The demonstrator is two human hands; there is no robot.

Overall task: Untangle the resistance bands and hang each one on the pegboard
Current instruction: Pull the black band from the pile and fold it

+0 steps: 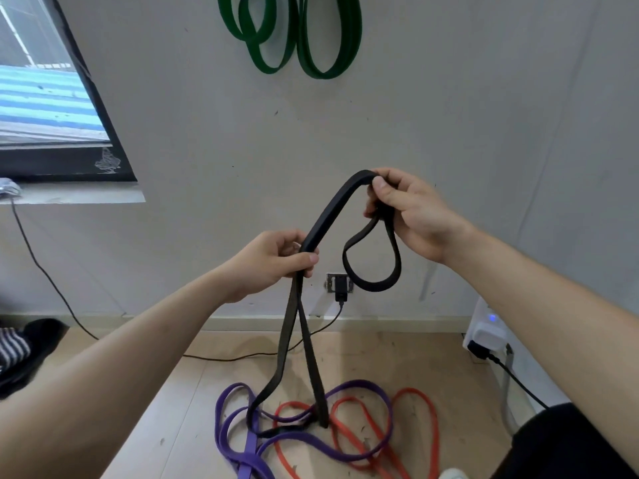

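— Where is the black flat rubber resistance band (328, 212) right now?

— At the centre of the frame, held up in front of the pale grey wall (345, 126). The left hand (273, 261) has its fingers and thumb curled round the doubled strap. The right hand (411, 212), higher and to the right, pinches the same band between thumb and fingers.

— And between the two hands?

— A thick doubled stretch slopes up from left to right. Below the right hand a small loop of the band hangs free.

— What about the rest of it?

— Two strands drop from the left hand to the light wooden floor (193, 392) in the lower middle of the frame. There they run into a tangle with a purple flat rubber band (249, 451) and a red-orange flat rubber band (415, 391), both lying on the floor. I cannot tell exactly how the strands cross.

— Is anything hung up?

— Dark green rubber bands (351, 43) hang in loops against the wall at the top centre. Their upper ends are cut off by the frame's edge.

— Anything behind the hands?

— A wall socket with a black plug (340, 286), low on the wall.
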